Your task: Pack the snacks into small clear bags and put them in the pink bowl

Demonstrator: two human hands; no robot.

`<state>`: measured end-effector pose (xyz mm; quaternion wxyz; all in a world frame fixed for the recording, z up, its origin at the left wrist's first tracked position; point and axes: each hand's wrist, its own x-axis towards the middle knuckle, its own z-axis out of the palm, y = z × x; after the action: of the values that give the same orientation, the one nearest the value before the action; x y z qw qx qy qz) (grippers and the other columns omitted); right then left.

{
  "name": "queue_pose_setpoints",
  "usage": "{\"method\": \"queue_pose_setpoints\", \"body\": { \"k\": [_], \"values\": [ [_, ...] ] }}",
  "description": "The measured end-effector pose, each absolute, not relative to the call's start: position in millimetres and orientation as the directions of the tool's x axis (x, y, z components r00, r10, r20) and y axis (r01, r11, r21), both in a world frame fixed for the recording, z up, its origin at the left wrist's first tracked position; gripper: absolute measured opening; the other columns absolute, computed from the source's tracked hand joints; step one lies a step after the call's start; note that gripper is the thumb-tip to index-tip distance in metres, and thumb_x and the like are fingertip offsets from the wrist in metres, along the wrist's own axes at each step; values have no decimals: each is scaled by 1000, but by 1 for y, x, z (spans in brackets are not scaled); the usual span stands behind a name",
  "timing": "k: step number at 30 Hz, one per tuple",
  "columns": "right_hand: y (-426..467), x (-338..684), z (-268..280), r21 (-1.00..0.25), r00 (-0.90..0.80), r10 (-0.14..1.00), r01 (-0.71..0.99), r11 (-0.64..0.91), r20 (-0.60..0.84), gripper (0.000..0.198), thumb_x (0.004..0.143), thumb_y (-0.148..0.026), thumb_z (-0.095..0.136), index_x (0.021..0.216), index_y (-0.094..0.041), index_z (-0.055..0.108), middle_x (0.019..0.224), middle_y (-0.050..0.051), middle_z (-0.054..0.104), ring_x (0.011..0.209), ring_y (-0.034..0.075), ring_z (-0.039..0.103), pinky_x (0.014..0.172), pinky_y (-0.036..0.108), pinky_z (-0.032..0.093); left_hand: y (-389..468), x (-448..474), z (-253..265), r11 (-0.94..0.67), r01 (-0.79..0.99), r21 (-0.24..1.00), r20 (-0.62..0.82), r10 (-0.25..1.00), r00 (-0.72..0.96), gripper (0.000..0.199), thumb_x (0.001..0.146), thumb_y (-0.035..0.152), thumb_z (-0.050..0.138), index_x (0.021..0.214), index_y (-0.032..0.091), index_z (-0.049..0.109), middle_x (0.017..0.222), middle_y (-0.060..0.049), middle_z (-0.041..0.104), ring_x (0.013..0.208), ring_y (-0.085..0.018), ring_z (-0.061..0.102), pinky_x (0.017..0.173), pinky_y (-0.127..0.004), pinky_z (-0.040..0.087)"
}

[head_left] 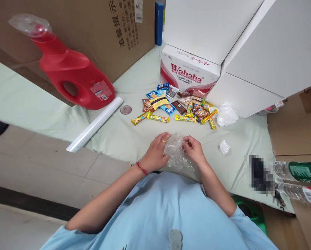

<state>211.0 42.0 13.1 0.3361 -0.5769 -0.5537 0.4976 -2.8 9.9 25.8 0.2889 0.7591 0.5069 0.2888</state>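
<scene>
A crumpled transparent plastic bag (177, 151) lies on the pale green cloth (134, 139) close to my body. My left hand (155, 153), with a ring and a red cord bracelet, rests along the bag's left edge, its fingers stretched out. On the other side, my right hand (193, 150) pinches the bag's upper right part between thumb and fingers. Beyond both hands is a loose pile of wrapped snacks: yellow snack bars (157, 118), a brown cookie packet (200, 111), blue packets (168, 109) and a chocolate-brown packet (179, 107).
At left are a red detergent jug (77, 74), a white roll (95, 125) and a round disc (126, 109). A Wahaba-style white-and-red carton (189, 69) stands behind the snacks. White crumpled plastic (226, 115), a small white wad (224, 147) and plastic bottles (301, 172) are at right.
</scene>
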Motion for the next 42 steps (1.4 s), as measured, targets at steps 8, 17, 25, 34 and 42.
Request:
{"method": "queue_pose_setpoints", "body": {
  "k": [8, 17, 25, 34, 42],
  "values": [
    [38, 208, 19, -932, -98, 987, 353, -83, -125, 24, 88, -42, 59, 97, -21, 67, 73, -1, 64, 58, 15, 62, 53, 24, 48, 26, 12, 8, -2, 571, 821, -13, 1000, 23, 20, 88, 36, 57, 94, 21, 68, 105, -10, 69, 107, -27, 64, 102, -44, 49],
    [54, 255, -12, -930, 236, 960, 295, -219, -151, 33, 80, -49, 65, 94, -19, 66, 71, -4, 59, 48, 10, 47, 48, 24, 39, 65, -22, -31, 229, 421, 878, -138, 962, -235, 37, 97, 46, 40, 74, 22, 57, 63, 1, 56, 60, -16, 52, 59, -27, 41],
    [52, 282, -26, -871, 303, 945, 423, -249, -123, 37, 83, -51, 61, 98, -17, 68, 76, -1, 64, 56, 14, 50, 54, 26, 43, 83, -39, -34, 297, 461, 837, -157, 935, -318, 25, 83, 40, 63, 97, 19, 65, 73, 0, 60, 65, -17, 53, 66, -31, 45],
    [49, 286, 4, -484, 186, 922, 875, 2, 340, 38, 93, -40, 52, 119, -15, 66, 120, 18, 60, 113, 30, 57, 98, 48, 48, 66, -27, -18, -404, 774, 488, 219, 915, 339, 36, 92, 12, 47, 109, 28, 74, 118, -10, 70, 131, -29, 51, 112, -53, 34],
    [46, 227, 19, -714, -115, 977, 699, -47, -177, 37, 92, -49, 64, 111, -18, 71, 86, 4, 70, 70, 18, 60, 70, 30, 46, 74, -28, -26, -181, 629, 756, 73, 978, 193, 51, 78, 13, 49, 126, 19, 65, 117, -9, 74, 119, -26, 64, 113, -47, 40]
  ]
}}
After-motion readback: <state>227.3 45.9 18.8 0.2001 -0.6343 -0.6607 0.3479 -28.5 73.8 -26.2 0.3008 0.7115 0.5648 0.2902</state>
